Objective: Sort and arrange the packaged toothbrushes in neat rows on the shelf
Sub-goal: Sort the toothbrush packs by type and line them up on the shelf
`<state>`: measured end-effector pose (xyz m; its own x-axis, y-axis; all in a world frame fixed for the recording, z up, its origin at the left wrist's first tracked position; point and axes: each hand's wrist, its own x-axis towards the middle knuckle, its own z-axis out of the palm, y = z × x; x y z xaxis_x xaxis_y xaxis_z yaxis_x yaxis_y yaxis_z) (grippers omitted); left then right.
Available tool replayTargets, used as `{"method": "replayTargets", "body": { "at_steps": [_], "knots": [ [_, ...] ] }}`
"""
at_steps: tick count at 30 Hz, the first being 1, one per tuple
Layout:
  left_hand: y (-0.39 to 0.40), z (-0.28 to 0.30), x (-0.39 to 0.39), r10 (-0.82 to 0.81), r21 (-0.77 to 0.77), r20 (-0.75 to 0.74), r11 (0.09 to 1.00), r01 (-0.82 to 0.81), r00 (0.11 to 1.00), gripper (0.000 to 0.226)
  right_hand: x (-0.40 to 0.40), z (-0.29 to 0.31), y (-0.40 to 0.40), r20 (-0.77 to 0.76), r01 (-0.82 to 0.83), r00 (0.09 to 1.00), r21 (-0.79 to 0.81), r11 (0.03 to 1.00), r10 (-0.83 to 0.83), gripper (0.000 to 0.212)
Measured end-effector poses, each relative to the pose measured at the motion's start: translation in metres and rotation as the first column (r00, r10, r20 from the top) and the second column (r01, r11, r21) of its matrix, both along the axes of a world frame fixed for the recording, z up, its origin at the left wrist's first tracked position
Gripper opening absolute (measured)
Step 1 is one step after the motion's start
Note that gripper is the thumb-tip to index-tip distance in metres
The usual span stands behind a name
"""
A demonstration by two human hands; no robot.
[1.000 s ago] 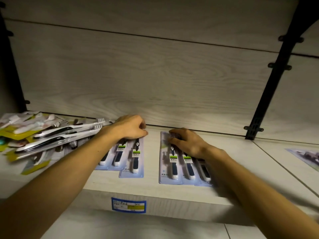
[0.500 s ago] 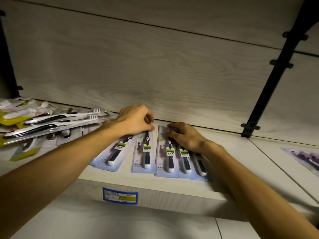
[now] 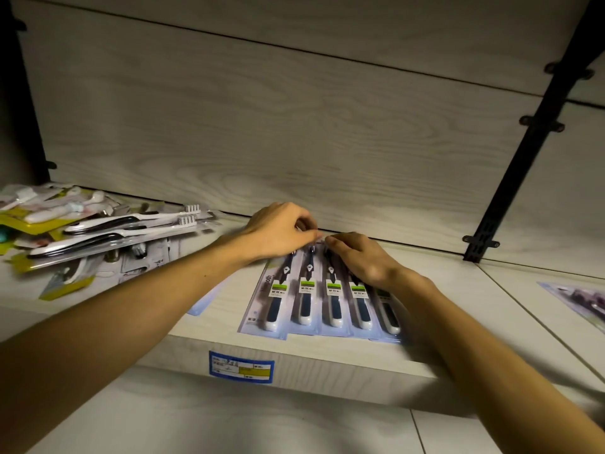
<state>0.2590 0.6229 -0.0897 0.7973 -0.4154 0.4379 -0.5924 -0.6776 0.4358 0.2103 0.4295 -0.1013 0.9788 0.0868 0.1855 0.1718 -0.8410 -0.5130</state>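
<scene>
Left hand (image 3: 281, 229): fingers curled, pinching the top edge of the blue toothbrush packs (image 3: 322, 299) | Right hand (image 3: 360, 257): fingers bent, resting on the packs' upper ends | Packs: five overlapping side by side at the shelf (image 3: 212, 322) front edge | Jumbled toothbrush pile (image 3: 98, 234) far left.

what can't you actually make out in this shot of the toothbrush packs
- Head view: brush heads of the row of packs are hidden under the left hand and right hand.
- Price tag print is too small to read.
- The pack at the right edge is cut off and blurred.
- The far-left pile is motion-blurred.
</scene>
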Motion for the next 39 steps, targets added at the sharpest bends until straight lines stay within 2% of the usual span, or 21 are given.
{"method": "replayTargets", "body": {
  "at_steps": [4,9,14,17,21,24,27,32,39],
  "knots": [
    [0.009,0.002,0.004,-0.088,0.051,-0.139,0.994,0.096,0.986,0.034,-0.001,-0.001,0.0,0.011,-0.003,1.0,0.012,1.0,0.003,0.041],
    [0.012,0.003,0.01,-0.241,-0.002,-0.319,0.967,0.253,0.917,0.04,-0.001,-0.001,0.0,0.023,-0.01,1.0,-0.003,1.0,0.01,0.041],
    [0.011,-0.002,0.011,-0.294,-0.069,-0.333,0.955,0.288,0.896,0.045,0.0,-0.004,-0.003,0.025,-0.009,1.0,0.026,1.0,0.008,0.04],
    [0.012,-0.002,0.009,-0.329,-0.111,-0.349,0.944,0.31,0.877,0.043,-0.001,-0.004,-0.007,0.041,0.033,0.999,-0.052,0.998,-0.031,0.043],
    [0.019,0.008,0.004,-0.296,-0.139,-0.24,0.953,0.269,0.925,0.042,-0.003,-0.002,-0.008,0.037,0.081,0.996,-0.063,0.995,-0.079,0.043],
    [0.04,0.016,0.008,-0.165,0.047,-0.118,0.984,0.172,0.979,0.037,-0.007,0.002,-0.003,0.069,0.068,0.996,-0.112,0.991,-0.061,0.047],
    [0.069,0.015,0.011,-0.041,0.236,-0.046,0.971,0.05,0.998,0.034,-0.006,0.008,0.007,0.093,0.05,0.995,-0.118,0.992,-0.039,0.049],
    [0.089,-0.007,-0.003,0.02,0.206,0.027,0.978,-0.025,0.999,0.034,-0.003,0.0,0.026,0.019,-0.008,1.0,-0.261,0.965,0.013,0.051],
    [0.052,-0.01,-0.02,0.084,0.321,0.108,0.94,-0.115,0.991,0.035,0.0,-0.007,0.021,0.057,0.012,0.998,-0.218,0.976,0.0,0.058]
  ]
}}
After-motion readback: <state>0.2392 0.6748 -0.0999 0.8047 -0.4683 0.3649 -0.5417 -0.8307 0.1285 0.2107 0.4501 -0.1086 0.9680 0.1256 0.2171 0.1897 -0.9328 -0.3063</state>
